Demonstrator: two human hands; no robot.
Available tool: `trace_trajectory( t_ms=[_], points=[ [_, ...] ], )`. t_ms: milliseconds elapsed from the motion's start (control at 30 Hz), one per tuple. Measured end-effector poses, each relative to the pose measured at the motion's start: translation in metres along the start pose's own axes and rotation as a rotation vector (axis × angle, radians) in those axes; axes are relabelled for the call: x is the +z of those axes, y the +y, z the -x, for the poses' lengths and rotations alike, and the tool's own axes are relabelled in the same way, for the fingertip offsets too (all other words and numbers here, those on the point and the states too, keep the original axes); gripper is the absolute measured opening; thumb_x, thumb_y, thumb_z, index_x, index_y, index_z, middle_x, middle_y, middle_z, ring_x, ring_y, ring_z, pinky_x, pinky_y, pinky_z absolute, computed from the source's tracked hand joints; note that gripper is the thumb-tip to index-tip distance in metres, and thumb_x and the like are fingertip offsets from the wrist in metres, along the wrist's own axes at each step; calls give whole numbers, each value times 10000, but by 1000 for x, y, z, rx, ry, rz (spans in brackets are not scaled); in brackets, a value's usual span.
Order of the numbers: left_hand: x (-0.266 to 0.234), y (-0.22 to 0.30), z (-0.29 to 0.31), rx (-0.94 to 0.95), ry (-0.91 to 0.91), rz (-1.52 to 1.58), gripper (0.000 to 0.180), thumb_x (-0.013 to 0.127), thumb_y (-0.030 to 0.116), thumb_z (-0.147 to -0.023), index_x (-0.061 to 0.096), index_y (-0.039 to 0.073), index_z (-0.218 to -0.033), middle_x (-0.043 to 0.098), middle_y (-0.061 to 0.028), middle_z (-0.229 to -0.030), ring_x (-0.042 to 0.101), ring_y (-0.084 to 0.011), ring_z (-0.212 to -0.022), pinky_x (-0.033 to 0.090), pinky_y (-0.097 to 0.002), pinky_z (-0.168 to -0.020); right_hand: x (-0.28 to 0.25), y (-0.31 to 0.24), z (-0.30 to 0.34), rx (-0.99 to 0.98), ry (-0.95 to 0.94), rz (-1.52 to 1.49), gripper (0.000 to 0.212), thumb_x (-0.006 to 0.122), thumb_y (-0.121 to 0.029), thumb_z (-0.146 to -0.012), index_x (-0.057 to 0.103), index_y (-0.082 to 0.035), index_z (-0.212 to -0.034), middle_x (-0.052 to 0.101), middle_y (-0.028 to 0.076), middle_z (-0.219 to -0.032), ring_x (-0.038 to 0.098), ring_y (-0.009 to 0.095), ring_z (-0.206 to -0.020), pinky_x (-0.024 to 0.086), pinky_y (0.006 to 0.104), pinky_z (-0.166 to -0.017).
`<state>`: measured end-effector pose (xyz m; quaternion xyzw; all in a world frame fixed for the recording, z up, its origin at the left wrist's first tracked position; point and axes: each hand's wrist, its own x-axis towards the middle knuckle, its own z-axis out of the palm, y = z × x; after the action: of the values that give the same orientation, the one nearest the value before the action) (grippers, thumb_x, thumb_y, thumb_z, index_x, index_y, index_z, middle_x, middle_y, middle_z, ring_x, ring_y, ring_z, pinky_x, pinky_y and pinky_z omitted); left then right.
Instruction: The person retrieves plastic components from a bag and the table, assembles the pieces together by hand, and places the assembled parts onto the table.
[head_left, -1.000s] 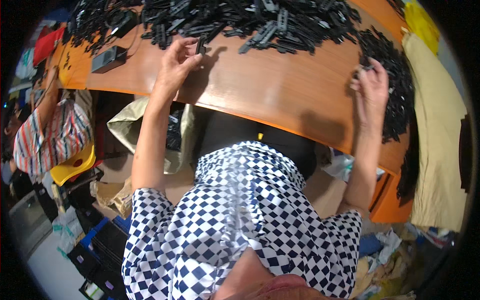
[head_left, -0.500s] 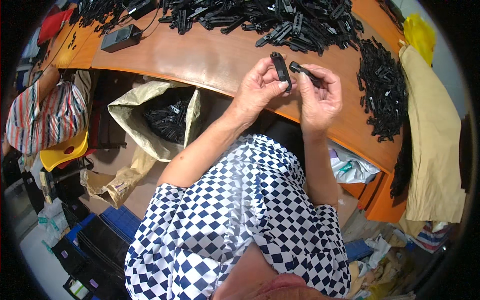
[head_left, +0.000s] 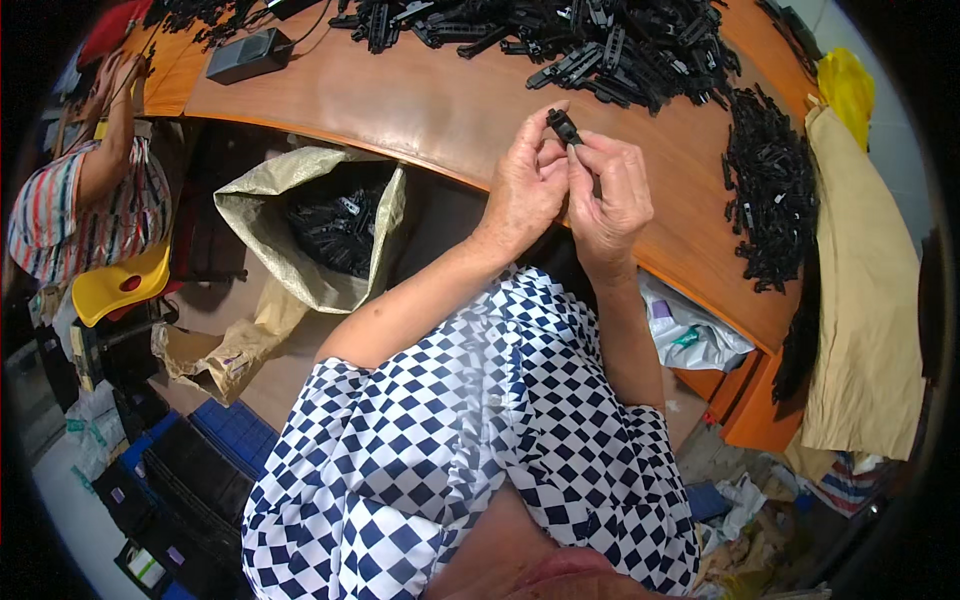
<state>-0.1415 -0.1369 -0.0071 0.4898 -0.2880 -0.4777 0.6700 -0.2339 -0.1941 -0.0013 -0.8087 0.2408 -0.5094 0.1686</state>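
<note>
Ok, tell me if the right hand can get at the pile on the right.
Probably yes: nothing seems to stand between the right hand and that pile across the table, though the hand is occupied with a black part.

On the brown wooden tabletop, a heap of long black plastic parts lies between a dark boxy device, left, and a pile of slim black plastic pieces, right. An open beige woven sack sits below its near edge, left

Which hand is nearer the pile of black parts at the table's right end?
Right. The right hand is left of the pile, apart from it; the left hand is farther left.
</note>
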Motion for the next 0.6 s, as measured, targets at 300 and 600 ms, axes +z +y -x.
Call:
trace_trajectory(
  t_ms=[300, 600],
  points=[
    [3, 9, 6, -135, -39, 354, 343, 451, 59, -950, 407, 27, -1289, 544, -68, -1108, 552, -109, -982, 476, -230, -831, -3, 7, 3, -93, -19, 80, 207, 688, 94, -652, 625, -11, -819, 637, 117, -901, 629, 289, -814, 530, 363, -687],
    [10, 8, 2, -217, 99, 294, 300, 515, 193, -971, 466, 52, -1232, 597, -88, -1081, 592, -131, -953, 513, -260, -806, 2, 17, 16, -111, -18, 35, 270, 677, 62, -702, 599, -29, -943, 628, 101, -926, 624, 284, -815, 532, 355, -673]
  ],
)
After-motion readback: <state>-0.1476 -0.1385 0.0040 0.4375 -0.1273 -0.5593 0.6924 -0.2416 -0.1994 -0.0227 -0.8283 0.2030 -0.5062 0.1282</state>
